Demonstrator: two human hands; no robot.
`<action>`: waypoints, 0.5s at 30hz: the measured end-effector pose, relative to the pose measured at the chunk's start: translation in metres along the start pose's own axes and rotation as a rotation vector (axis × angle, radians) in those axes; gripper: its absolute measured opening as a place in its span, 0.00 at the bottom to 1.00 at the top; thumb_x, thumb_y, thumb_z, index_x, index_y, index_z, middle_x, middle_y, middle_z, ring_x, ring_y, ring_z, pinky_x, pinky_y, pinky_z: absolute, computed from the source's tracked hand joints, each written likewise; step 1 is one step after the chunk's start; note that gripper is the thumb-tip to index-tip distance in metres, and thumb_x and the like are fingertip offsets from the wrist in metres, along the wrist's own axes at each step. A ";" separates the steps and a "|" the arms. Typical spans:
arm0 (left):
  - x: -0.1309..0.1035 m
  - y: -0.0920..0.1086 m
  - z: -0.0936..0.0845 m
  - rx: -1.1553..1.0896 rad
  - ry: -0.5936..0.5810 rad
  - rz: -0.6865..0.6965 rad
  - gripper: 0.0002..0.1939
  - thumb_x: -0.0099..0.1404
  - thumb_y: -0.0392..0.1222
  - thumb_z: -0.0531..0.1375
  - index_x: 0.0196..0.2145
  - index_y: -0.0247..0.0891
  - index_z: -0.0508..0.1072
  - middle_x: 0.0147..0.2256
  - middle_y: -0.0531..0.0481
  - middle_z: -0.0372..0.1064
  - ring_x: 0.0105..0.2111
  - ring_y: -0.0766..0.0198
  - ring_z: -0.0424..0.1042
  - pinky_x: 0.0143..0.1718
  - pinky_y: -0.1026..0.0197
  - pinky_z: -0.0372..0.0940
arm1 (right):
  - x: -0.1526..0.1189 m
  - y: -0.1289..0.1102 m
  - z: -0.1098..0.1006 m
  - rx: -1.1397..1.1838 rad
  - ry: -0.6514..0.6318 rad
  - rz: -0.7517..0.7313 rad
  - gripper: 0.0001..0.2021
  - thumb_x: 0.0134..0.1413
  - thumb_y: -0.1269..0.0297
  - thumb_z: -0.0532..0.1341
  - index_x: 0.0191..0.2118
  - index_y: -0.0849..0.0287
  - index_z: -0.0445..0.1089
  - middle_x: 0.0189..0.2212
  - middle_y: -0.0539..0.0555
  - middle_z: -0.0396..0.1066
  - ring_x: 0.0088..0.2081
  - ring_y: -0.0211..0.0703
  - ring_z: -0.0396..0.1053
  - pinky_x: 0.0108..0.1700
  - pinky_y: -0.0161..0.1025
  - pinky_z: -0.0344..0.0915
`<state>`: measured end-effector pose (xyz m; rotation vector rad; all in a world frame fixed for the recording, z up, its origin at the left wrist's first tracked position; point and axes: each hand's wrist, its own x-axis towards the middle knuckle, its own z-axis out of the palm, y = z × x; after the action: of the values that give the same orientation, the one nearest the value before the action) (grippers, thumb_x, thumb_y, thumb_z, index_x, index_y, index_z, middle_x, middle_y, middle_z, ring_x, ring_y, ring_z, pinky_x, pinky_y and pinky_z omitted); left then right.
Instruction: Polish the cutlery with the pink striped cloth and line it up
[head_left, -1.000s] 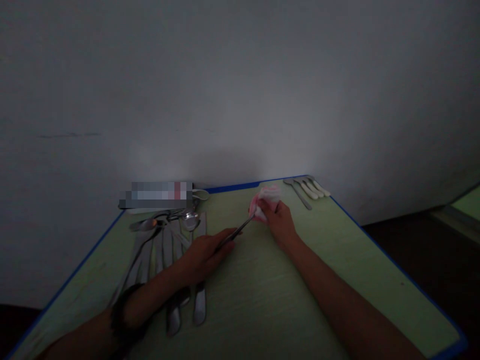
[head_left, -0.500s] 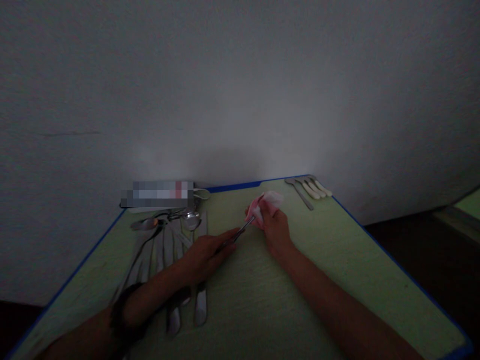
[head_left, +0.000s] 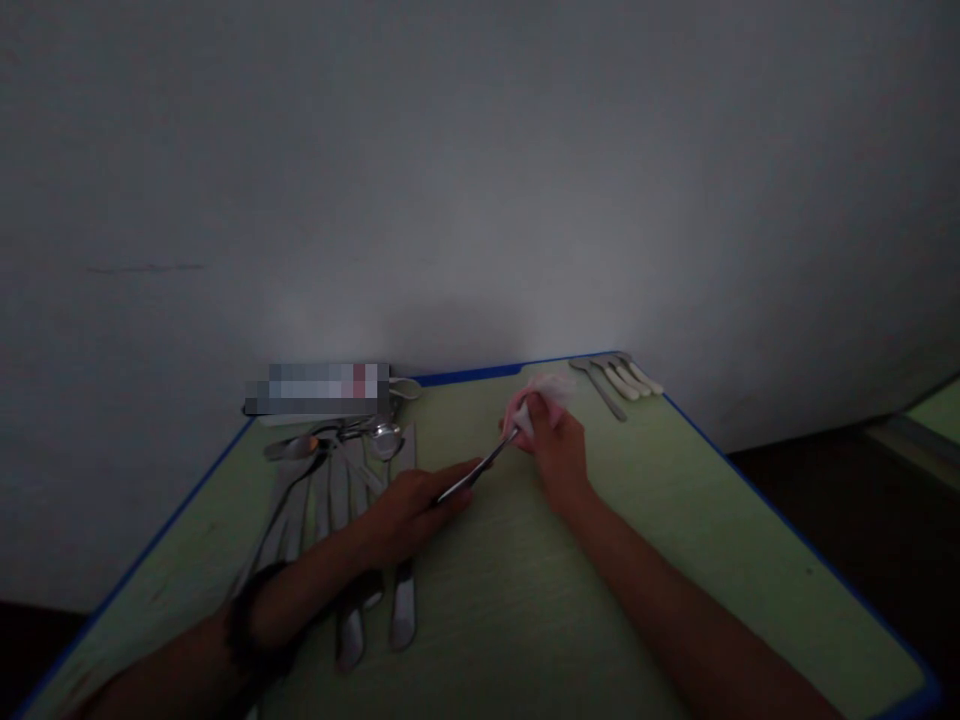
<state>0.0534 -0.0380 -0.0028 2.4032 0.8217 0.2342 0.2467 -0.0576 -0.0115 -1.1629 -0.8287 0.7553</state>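
My left hand (head_left: 420,510) is closed on the lower part of a slim metal piece of cutlery (head_left: 491,462), which points up and to the right. Its far end disappears into a pink and white cloth (head_left: 551,392), so I cannot tell whether it is a spoon or a fork. The cloth is bunched around that end, pinched by the fingers of my right hand (head_left: 559,455). Under and beside my left forearm lie several table knives (head_left: 403,605) and spoons (head_left: 386,438), partly hidden by the arm.
At the far right corner of the green table (head_left: 517,620) several forks (head_left: 600,390) lie side by side, some with cream handles. A blurred-out flat item (head_left: 326,390) rests at the back left. A grey wall (head_left: 480,200) stands directly behind the table.
My right hand and the cloth have shifted slightly up and to the right along the cutlery, exposing more of the metal. My left hand has stayed nearly in place.
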 end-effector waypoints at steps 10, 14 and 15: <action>0.001 0.002 0.000 0.068 0.004 -0.010 0.24 0.68 0.48 0.45 0.60 0.41 0.56 0.42 0.48 0.73 0.37 0.60 0.72 0.39 0.61 0.64 | -0.002 0.012 0.007 0.127 -0.068 0.104 0.21 0.48 0.45 0.55 0.34 0.61 0.68 0.27 0.55 0.71 0.28 0.41 0.68 0.30 0.37 0.65; 0.000 0.001 0.001 0.078 0.000 -0.001 0.24 0.69 0.49 0.45 0.60 0.41 0.55 0.38 0.49 0.74 0.34 0.61 0.73 0.37 0.62 0.64 | 0.019 0.008 -0.016 -0.234 -0.015 -0.125 0.20 0.43 0.50 0.61 0.34 0.64 0.70 0.31 0.57 0.73 0.31 0.44 0.68 0.34 0.38 0.63; 0.000 0.002 0.001 0.078 -0.002 0.004 0.24 0.69 0.49 0.44 0.60 0.41 0.54 0.38 0.49 0.74 0.35 0.61 0.73 0.37 0.62 0.64 | 0.022 0.004 -0.020 -0.284 -0.035 -0.162 0.19 0.43 0.50 0.62 0.34 0.63 0.70 0.32 0.57 0.73 0.32 0.44 0.68 0.35 0.38 0.62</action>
<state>0.0546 -0.0394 -0.0023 2.4779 0.8393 0.2049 0.2750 -0.0472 -0.0159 -1.3171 -1.0710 0.5370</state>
